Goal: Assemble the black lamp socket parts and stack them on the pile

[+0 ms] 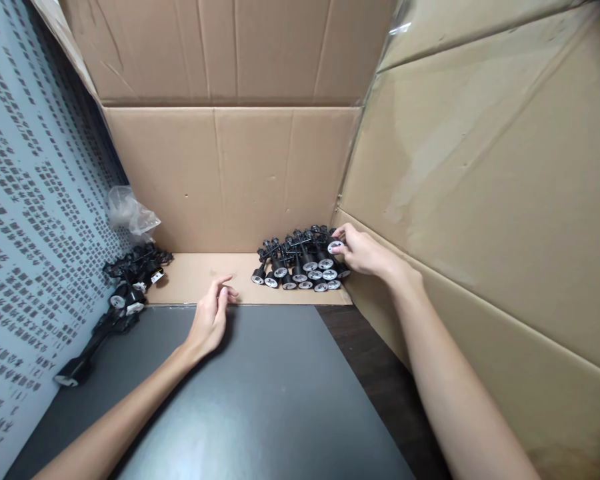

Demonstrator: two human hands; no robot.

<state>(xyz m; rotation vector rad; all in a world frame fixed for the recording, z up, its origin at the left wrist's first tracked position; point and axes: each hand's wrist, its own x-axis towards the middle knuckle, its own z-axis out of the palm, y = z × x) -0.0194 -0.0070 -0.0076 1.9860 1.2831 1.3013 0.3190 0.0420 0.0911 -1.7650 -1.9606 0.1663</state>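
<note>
My right hand [357,250] is closed on a black part with a round white end [335,246], at the upper right of a stack of similar black parts [300,261]. That stack lies against the cardboard at the back, most white ends facing me. Nothing is in my left hand [213,310], which hovers with its fingers apart and slightly curled near the front edge of the cardboard strip [190,280], left of the stack.
At the left lies a looser heap of black parts [137,263], with one long black part [87,353] nearer me. Crumpled clear plastic [130,212] rests behind it. Cardboard walls [240,180] stand behind and to the right; a printed sheet [40,200] bounds the left of the dark grey surface [275,393].
</note>
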